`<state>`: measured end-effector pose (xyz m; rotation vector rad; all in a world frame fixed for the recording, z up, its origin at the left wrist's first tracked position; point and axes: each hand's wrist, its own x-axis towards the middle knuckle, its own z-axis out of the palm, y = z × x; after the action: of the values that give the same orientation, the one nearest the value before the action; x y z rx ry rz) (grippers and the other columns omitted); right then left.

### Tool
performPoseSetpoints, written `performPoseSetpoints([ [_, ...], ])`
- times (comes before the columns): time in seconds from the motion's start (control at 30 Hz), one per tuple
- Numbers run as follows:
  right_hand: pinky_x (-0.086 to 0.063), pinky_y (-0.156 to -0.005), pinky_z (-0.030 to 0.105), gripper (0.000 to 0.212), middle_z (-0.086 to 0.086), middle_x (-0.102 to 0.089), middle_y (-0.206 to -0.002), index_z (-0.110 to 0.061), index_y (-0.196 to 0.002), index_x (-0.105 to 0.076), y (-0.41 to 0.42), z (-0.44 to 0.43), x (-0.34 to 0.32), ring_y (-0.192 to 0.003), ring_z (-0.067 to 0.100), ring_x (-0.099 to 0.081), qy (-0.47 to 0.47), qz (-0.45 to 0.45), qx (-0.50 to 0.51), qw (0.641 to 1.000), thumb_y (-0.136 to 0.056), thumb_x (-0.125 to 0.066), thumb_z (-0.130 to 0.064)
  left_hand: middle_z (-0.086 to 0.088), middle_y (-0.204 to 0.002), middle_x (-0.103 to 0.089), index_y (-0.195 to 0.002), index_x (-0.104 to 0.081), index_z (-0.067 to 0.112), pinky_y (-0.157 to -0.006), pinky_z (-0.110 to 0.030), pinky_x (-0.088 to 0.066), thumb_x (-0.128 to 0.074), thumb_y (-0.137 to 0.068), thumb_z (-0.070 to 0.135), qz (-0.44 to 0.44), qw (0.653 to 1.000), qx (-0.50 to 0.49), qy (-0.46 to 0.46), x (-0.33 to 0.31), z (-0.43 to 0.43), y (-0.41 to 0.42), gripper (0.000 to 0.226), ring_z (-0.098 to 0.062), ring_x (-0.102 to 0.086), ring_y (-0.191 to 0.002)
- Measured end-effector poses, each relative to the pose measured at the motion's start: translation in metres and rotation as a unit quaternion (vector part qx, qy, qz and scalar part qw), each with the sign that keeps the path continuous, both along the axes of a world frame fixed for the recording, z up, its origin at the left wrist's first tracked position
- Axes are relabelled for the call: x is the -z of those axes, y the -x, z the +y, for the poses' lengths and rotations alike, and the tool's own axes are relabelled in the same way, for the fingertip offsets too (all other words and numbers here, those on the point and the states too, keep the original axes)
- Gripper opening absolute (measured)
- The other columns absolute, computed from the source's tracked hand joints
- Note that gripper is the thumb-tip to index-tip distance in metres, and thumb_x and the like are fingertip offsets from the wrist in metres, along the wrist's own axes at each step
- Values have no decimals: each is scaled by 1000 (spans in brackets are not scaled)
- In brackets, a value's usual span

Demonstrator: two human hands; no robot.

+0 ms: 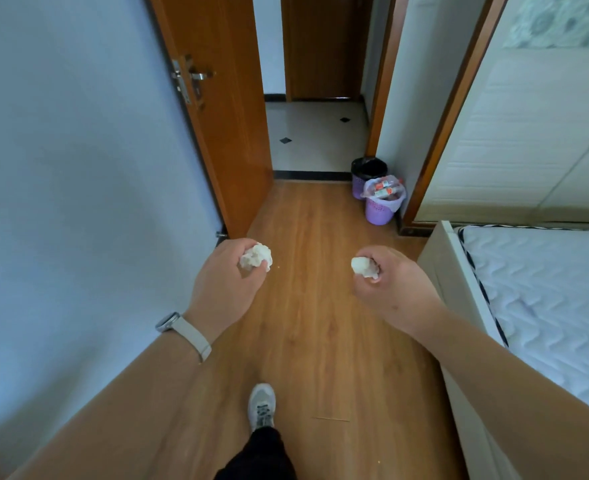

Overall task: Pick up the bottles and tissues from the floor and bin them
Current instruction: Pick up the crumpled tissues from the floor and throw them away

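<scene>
My left hand grips a crumpled tissue, and my right hand grips another wad, both held above the wood floor. Two purple bins stand ahead by the doorway, the nearer holding bottles.

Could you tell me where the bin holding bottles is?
Head view, ahead on the right: the purple bin stands beside the black-lined bin by the doorway.

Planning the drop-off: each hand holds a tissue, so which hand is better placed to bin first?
Right, probably. The right hand, gripping its tissue, is on the same side as the nearer purple bin ahead; the left hand would have to cross over.
</scene>
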<state>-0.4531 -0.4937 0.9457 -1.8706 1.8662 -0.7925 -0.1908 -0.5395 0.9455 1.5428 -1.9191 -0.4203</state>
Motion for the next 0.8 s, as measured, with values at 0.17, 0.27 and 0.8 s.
performPoseSetpoints([
  [0.17,-48,-76,26,25,-14,-57,-99,-30,-109,-57,-16,-87,4,-87,6,-55,-5,15,37,999,-85,-65,-27,14,-104,-59,-115,-60,25,-72,-10,-37,-61,-91,35,17,999,40,-15,15,-104,-15,25,0,-54,-89],
  [0.27,-46,-74,23,25,-15,-57,-98,-31,-109,-57,-38,-149,6,-87,5,-56,-11,28,40,999,-85,-65,-29,13,-106,-58,-117,-59,24,-72,-9,-37,-60,-92,35,13,998,55,-13,18,-169,-31,28,-2,-54,-91],
  [0.8,-53,-76,31,27,-16,-56,-96,-34,-109,-55,-102,-378,0,-86,7,-56,-12,63,64,996,-84,-65,-29,13,-109,-59,-118,-60,24,-75,-9,-36,-60,-91,33,17,994,107,-29,16,-401,-87,28,-2,-53,-95],
])
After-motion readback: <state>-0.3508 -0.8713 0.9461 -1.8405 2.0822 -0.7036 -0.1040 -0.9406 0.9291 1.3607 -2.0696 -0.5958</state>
